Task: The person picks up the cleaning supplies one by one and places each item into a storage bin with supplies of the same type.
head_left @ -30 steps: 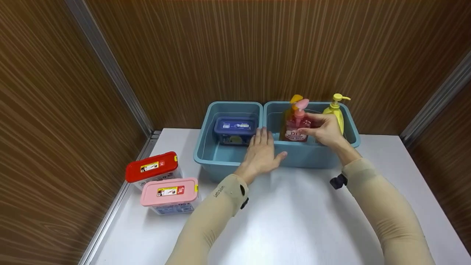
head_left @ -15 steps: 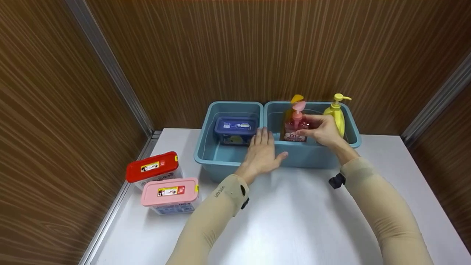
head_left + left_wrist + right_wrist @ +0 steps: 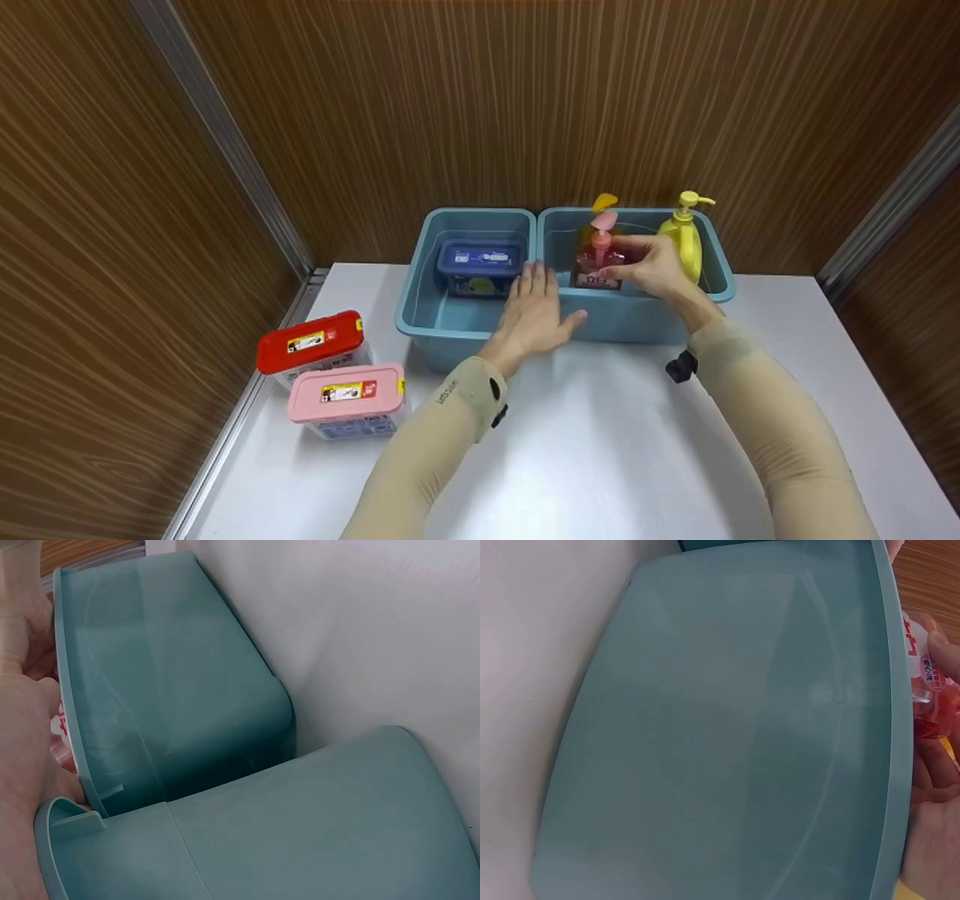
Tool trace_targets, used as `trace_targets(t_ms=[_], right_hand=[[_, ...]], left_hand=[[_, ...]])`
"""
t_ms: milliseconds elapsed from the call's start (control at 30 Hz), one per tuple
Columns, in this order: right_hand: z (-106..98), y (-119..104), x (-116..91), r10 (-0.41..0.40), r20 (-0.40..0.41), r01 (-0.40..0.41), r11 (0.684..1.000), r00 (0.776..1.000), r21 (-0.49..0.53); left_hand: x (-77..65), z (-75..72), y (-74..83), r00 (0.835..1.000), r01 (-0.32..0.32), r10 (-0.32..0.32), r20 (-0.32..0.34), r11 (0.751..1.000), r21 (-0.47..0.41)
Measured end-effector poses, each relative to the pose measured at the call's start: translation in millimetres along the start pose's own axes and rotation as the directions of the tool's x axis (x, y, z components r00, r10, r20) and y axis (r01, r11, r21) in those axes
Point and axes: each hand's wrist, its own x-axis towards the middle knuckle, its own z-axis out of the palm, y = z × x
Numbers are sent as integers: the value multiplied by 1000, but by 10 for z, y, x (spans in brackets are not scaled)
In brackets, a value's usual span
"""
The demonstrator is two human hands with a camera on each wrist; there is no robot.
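Note:
My right hand [image 3: 654, 264] grips a pump bottle of red liquid [image 3: 595, 279] with a pink pump head, upright inside the right blue bin [image 3: 622, 315]. In the right wrist view, the thumb presses on the red bottle [image 3: 922, 652] beyond the bin's rim. Just behind it stands a bottle with an orange pump head [image 3: 604, 201], mostly hidden. A yellow pump bottle [image 3: 686, 244] stands at the bin's right end. With fingers straight, my left hand [image 3: 529, 313] rests on the rims where the two bins meet.
The left blue bin [image 3: 420, 300] contains a dark blue lidded box [image 3: 481, 259]. On the white table to the left are a red-lidded box [image 3: 311, 343] and a pink-lidded box [image 3: 346, 397]. Wood-grain panels [image 3: 480, 97] enclose the back and sides.
My right hand has shifted slightly left and down with the red bottle, whose pump head now sits lower in the bin. The left hand has stayed in place.

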Motion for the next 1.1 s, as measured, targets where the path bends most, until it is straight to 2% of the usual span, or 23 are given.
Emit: trace_targets(t_ms=[267,600,767,900,1000,1100], right_hand=[[17,-7,9,46,9,-46,999,999,-20],[36,6,30,8,-9,-8,999,1000,-35],[44,-7,-3,45,13,-44,998,999,-48],[8,-152,1,55,-26,-55,998,998,-15],[-8,-286,9,68,-38,-70,996,997,-50],[-14,-357,1,120,-63,-127,986,991,-110]], left_hand=[[10,15,-4,1000,4,-4,-11,1000,-9],[25,33,27,1000,-4,4,-19,1000,-4],[10,41,45,1000,-13,13,-15,1000,-2],[21,37,37,1000,-21,20,-17,1000,-20],[24,33,6,1000,-14,13,-17,1000,-25],[26,23,-31,1000,-2,2,-16,1000,-24]])
